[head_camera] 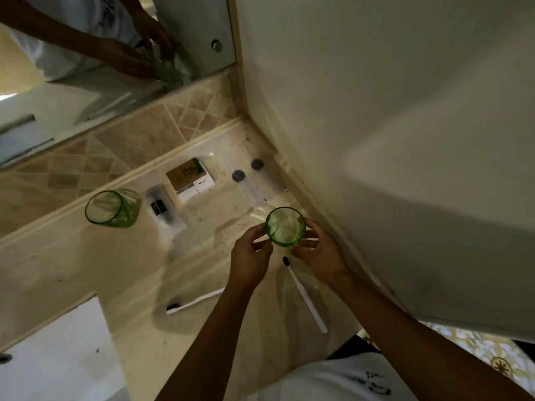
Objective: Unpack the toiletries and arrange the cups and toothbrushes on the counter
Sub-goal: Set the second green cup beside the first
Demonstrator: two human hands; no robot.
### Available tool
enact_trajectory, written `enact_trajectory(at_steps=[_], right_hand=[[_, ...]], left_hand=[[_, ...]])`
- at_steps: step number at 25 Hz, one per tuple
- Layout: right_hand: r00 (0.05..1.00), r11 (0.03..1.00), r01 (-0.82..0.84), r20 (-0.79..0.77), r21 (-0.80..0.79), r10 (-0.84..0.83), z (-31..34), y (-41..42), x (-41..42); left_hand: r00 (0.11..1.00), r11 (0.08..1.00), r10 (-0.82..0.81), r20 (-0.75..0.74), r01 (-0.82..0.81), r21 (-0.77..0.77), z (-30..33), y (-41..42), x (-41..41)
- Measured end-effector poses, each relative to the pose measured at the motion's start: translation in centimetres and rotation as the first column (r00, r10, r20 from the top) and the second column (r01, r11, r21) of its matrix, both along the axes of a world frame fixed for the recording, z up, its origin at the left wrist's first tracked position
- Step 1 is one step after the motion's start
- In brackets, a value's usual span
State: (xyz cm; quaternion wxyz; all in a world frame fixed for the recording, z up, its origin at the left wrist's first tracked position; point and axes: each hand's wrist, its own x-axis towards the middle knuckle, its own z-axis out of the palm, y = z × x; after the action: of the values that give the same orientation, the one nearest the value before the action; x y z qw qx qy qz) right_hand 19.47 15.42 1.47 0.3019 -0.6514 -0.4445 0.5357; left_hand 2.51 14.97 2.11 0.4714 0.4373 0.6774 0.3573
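Observation:
A green glass cup [285, 226] stands upright near the right wall, held between both hands: my left hand [251, 257] grips its left side and my right hand [320, 253] its right side. A second green glass cup [111, 208] sits upright at the back left of the beige counter [86, 270]. One white toothbrush with a black head [305, 295] lies on the counter just under my right hand. Another white toothbrush [194, 302] lies to the left, partly hidden by my left forearm.
A brown and white box [189, 178], a clear packet with a black label [162, 209] and two small clear bottles with dark caps [246, 172] line the tiled back edge. A mirror [86, 68] is behind. A wall [405, 140] closes the right. A white sink [58, 357] lies lower left.

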Motion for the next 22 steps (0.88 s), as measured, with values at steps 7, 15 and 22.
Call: enact_trajectory(at_steps=[7, 15, 22], right_hand=[[0.968, 0.965, -0.241, -0.05, 0.099, 0.247, 4.3, 0.7, -8.8], [0.84, 0.846, -0.523, -0.101, 0.109, 0.533, 3.9, -2.0, -21.8], [0.765, 0.768, -0.627, -0.087, 0.127, 0.639, 1.6, -3.5, -33.1]], left_hand=[[0.916, 0.931, 0.348, 0.199, -0.363, 0.04, 2.0, -3.1, -7.6], [0.653, 0.71, 0.668, 0.357, -0.703, -0.04, 2.8, -11.6, -18.7], [0.583, 0.622, 0.755, 0.299, -0.782, -0.048, 2.1, -13.5, -26.7]])
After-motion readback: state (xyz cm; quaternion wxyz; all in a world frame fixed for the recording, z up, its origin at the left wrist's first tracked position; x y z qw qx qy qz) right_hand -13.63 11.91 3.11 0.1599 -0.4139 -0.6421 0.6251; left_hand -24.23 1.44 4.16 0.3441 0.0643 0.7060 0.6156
